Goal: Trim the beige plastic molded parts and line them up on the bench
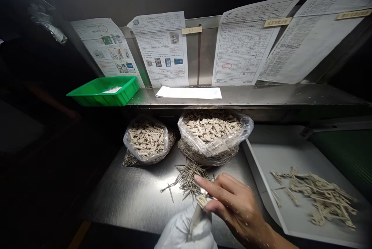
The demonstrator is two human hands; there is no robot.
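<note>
My left hand (186, 230), in a white glove, is closed around a beige moulded plastic part (201, 202) standing upright with its hollow end up. My bare right hand (236, 200) is beside it, the thumb at the part's upper end. Its index finger stretches toward a pile of thin grey-beige sticks (190, 177) on the metal table, apart from the thumb; the other fingers are bent. No object shows clearly between the right fingertips.
Behind the pile stand two clear plastic bags, a smaller one (167, 144) and a larger one (245, 127), full of beige parts. A grey tray (267, 156) at right holds loose parts (322, 191). Above runs a metal shelf (261, 95) with a green bin (99, 100) and folded paper (188, 93).
</note>
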